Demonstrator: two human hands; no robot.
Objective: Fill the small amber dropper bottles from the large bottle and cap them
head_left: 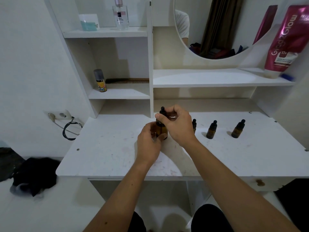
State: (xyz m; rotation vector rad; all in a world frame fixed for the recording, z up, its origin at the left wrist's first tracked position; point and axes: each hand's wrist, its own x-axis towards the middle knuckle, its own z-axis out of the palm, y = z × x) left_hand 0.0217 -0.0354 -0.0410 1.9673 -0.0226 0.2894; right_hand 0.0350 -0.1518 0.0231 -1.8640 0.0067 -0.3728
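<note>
The white counter carries the work, with three small amber dropper bottles standing capped in a row to the right, within easy reach. At its middle the left hand wraps the large bottle to steady it upright. The right hand pinches its black dropper cap with curled fingers, probably to twist it.

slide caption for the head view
Left hand steadies large amber bottle; right hand pinches its dropper cap.
</note>
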